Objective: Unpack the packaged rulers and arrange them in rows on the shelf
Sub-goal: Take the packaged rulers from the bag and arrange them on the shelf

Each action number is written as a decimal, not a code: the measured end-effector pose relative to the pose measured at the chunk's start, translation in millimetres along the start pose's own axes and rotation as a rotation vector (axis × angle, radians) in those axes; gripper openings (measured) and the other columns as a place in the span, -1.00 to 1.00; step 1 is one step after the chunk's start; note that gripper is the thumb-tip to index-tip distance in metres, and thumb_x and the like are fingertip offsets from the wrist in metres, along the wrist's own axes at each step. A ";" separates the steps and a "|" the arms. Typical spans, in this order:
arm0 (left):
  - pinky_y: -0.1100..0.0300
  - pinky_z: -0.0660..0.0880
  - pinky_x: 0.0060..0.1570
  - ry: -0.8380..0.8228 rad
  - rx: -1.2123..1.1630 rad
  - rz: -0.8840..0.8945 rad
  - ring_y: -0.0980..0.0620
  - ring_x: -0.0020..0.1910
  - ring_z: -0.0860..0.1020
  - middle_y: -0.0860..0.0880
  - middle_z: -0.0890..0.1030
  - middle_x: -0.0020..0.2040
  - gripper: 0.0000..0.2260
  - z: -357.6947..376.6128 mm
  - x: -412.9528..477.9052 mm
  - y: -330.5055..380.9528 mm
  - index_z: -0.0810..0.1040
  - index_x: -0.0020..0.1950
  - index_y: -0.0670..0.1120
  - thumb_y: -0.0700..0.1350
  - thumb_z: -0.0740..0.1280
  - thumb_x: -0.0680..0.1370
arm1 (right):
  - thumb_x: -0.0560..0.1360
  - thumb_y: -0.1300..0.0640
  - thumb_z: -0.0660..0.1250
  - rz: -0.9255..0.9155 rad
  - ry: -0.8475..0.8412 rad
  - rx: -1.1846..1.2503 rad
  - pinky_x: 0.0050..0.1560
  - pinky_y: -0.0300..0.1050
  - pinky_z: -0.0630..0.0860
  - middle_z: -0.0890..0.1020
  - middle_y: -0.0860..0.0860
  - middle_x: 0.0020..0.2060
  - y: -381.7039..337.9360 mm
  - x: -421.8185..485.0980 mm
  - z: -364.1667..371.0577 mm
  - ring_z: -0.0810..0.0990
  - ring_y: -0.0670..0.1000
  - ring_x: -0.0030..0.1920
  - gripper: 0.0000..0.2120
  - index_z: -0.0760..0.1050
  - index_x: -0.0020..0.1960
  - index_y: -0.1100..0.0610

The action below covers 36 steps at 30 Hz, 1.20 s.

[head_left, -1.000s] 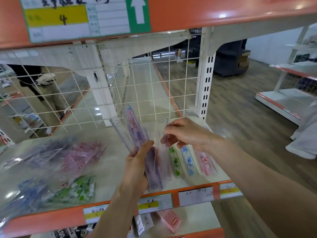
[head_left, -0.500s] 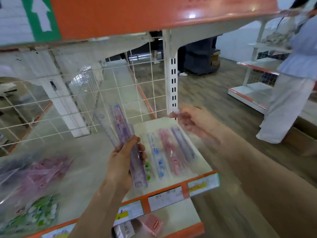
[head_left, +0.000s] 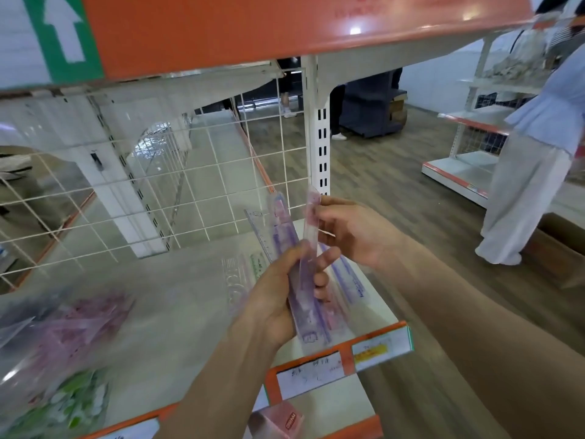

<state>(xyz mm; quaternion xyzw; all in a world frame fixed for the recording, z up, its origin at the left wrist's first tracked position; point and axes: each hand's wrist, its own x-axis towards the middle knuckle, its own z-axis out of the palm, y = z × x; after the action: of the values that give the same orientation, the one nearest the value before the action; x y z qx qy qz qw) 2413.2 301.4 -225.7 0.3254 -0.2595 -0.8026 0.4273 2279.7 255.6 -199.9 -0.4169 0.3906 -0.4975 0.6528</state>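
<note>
My left grip (head_left: 278, 299) clenches a fan of purple rulers (head_left: 308, 315) (too blurred to count) over the right end of the shelf (head_left: 177, 299), and my right grip (head_left: 351, 232) pinches the top of a single ruler (head_left: 311, 217) in it. At least two laid ones show past my hands, a green ruler (head_left: 258, 264) and a purple ruler (head_left: 349, 278) by the right edge, with bare shelf between them and two blurred packets (head_left: 79, 324) at left. Half a second ago my right grip was off by the post (head_left: 318, 137).
</note>
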 end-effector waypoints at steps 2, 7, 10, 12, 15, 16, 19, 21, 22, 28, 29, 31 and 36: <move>0.32 0.33 -0.59 -0.008 0.007 0.021 0.10 -0.58 0.36 -0.07 0.51 -0.34 -0.88 2.1 0.1 1.8 0.51 -0.25 -0.14 -0.14 0.31 0.47 | 0.56 0.29 0.17 0.016 -0.011 -0.038 -0.07 -0.17 0.39 0.61 -0.07 -0.32 3.0 1.6 -5.0 0.54 -0.10 -0.23 -0.81 0.52 -0.05 0.09; 0.26 0.35 -0.56 0.345 0.439 0.395 0.05 -0.62 0.36 -0.15 0.51 -0.43 -0.68 0.7 13.1 3.5 0.54 -0.48 -0.09 -0.29 0.36 0.48 | 0.57 0.13 0.23 0.067 0.167 -0.407 -0.25 -0.22 0.48 0.65 0.04 -0.24 3.3 -6.7 -11.4 0.59 -0.07 -0.31 -0.84 0.57 -0.03 0.16; 0.27 0.36 -0.56 0.415 0.579 0.483 0.05 -0.61 0.37 -0.07 0.58 -0.41 -0.88 3.4 15.3 2.4 0.53 -0.26 -0.20 -0.27 0.37 0.49 | 0.55 0.11 0.28 0.039 0.140 -0.474 -0.33 -0.27 0.45 0.68 0.02 -0.27 2.8 -11.1 -14.6 0.59 -0.11 -0.35 -0.84 0.57 -0.04 0.18; 0.27 0.37 -0.55 0.429 0.628 0.471 0.07 -0.60 0.38 -0.06 0.58 -0.40 -0.93 4.7 17.0 -1.6 0.54 -0.16 -0.24 -0.26 0.37 0.49 | 0.53 0.14 0.31 0.009 0.138 -0.522 -0.33 -0.27 0.45 0.68 -0.01 -0.31 3.5 -10.7 -15.8 0.58 -0.13 -0.36 -0.88 0.60 -0.07 0.16; 0.25 0.37 -0.55 0.454 0.590 0.422 0.08 -0.58 0.38 -0.05 0.55 -0.41 -0.94 1.7 17.9 -3.2 0.54 -0.14 -0.22 -0.23 0.35 0.50 | 0.54 0.22 0.29 0.032 0.231 -0.523 -0.39 -0.29 0.40 0.64 0.01 -0.36 0.7 -3.5 -26.2 0.54 -0.14 -0.44 -0.90 0.59 -0.05 0.18; 0.23 0.36 -0.54 0.464 0.548 0.392 0.07 -0.58 0.38 -0.05 0.53 -0.40 -0.93 -0.9 17.5 -1.6 0.51 -0.16 -0.21 -0.22 0.34 0.51 | 0.55 0.24 0.26 0.054 0.268 -0.534 -0.42 -0.29 0.37 0.61 0.03 -0.36 -0.3 -0.7 -32.9 0.51 -0.14 -0.48 -0.88 0.58 -0.02 0.20; 0.23 0.36 -0.54 0.474 0.396 0.267 0.06 -0.56 0.38 -0.08 0.49 -0.36 -0.91 -12.3 15.1 6.7 0.47 -0.15 -0.17 -0.18 0.31 0.53 | 0.52 0.31 0.22 0.122 0.315 -0.679 -0.50 -0.33 0.32 0.56 0.13 -0.32 4.6 6.0 -52.9 0.49 -0.07 -0.49 -0.86 0.56 -0.05 0.24; 0.25 0.37 -0.56 0.460 0.325 0.219 0.03 -0.54 0.38 -0.09 0.48 -0.36 -0.91 -19.5 13.0 10.0 0.47 -0.14 -0.16 -0.17 0.30 0.53 | 0.47 0.33 0.25 0.151 0.315 -0.817 -0.47 -0.29 0.33 0.58 0.19 -0.29 12.2 9.1 -59.1 0.48 0.04 -0.39 -0.86 0.58 -0.11 0.33; 0.24 0.37 -0.56 0.455 0.308 0.210 0.02 -0.53 0.39 -0.09 0.48 -0.36 -0.91 -22.4 12.2 10.4 0.48 -0.14 -0.16 -0.16 0.29 0.53 | 0.45 0.33 0.27 0.158 0.315 -0.869 -0.46 -0.28 0.34 0.59 0.19 -0.30 16.0 11.0 -59.8 0.47 0.06 -0.37 -0.86 0.59 -0.12 0.36; 0.20 0.40 -0.49 0.410 0.274 0.165 0.01 -0.45 0.41 -0.08 0.50 -0.36 -0.89 -27.1 6.9 11.8 0.51 -0.10 -0.15 -0.13 0.24 0.54 | 0.39 0.25 0.32 0.162 0.342 -1.042 -0.37 -0.20 0.51 0.58 0.04 -0.46 32.3 25.5 -59.0 0.53 0.01 -0.46 -0.89 0.62 -0.16 0.22; 0.20 0.41 -0.47 0.397 0.258 0.150 0.01 -0.45 0.42 -0.08 0.50 -0.36 -0.87 -27.2 5.6 12.3 0.51 -0.09 -0.15 -0.13 0.22 0.55 | 0.40 0.24 0.32 0.157 0.340 -1.076 -0.35 -0.19 0.52 0.57 0.04 -0.47 33.8 26.0 -58.5 0.54 0.01 -0.47 -0.90 0.62 -0.18 0.21; 0.21 0.45 -0.47 0.367 0.226 0.131 0.01 -0.44 0.46 -0.08 0.54 -0.36 -0.84 -27.6 2.7 13.7 0.53 -0.07 -0.16 -0.13 0.19 0.57 | 0.41 0.22 0.31 0.148 0.332 -1.147 -0.28 -0.14 0.54 0.56 0.04 -0.46 36.2 25.2 -58.7 0.55 0.03 -0.43 -0.88 0.61 -0.22 0.23; 0.19 0.57 -0.42 0.252 0.171 0.095 -0.04 -0.39 0.59 -0.14 0.64 -0.28 -0.93 -23.2 -4.1 14.1 0.55 -0.08 -0.17 -0.21 0.29 0.55 | 0.47 0.12 0.30 0.061 0.345 -1.271 -0.20 -0.15 0.50 0.65 0.07 -0.22 33.5 15.1 -52.4 0.60 0.05 -0.17 -0.81 0.61 -0.10 0.23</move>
<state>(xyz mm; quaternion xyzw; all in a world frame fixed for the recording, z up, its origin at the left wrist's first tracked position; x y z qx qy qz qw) 2439.5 294.6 -229.9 0.4459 -0.2862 -0.7095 0.4646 2245.2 238.0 -250.7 -0.6242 0.7189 -0.2109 0.2216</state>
